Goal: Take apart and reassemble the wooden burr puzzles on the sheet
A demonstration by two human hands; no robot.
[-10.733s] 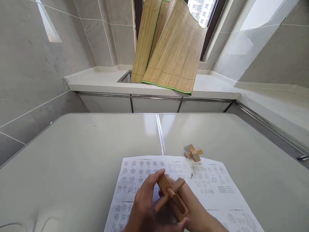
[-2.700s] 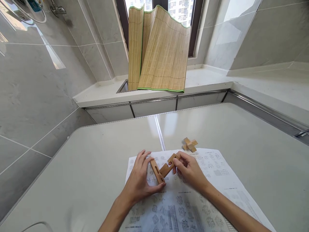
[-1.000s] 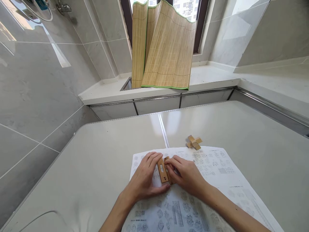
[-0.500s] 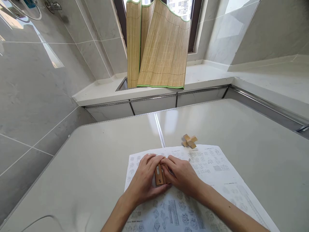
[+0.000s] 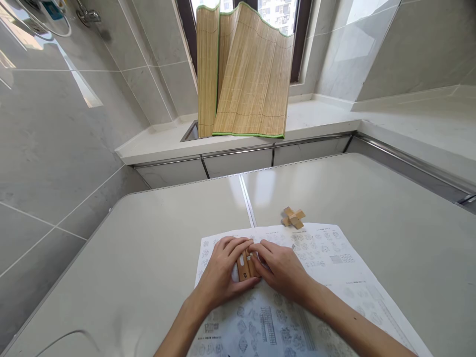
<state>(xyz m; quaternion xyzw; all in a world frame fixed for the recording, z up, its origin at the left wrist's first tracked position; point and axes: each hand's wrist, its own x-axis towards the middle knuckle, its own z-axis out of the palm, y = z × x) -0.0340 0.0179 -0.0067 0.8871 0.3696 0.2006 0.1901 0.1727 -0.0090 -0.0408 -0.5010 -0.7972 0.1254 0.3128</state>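
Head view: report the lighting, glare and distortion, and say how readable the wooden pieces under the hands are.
Head view: daylight from the window glares on the wall tiles and table; wide-angle bending curves the edges. The wooden pieces are sharp, a "2" legible, mostly covered by the left hand and right hand; the sheet's print is too small to read.

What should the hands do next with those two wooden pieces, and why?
Probably lift the wooden pieces a little to check the fit. The left hand and right hand press them side by side on the paper sheet, and fingers hide the seam.
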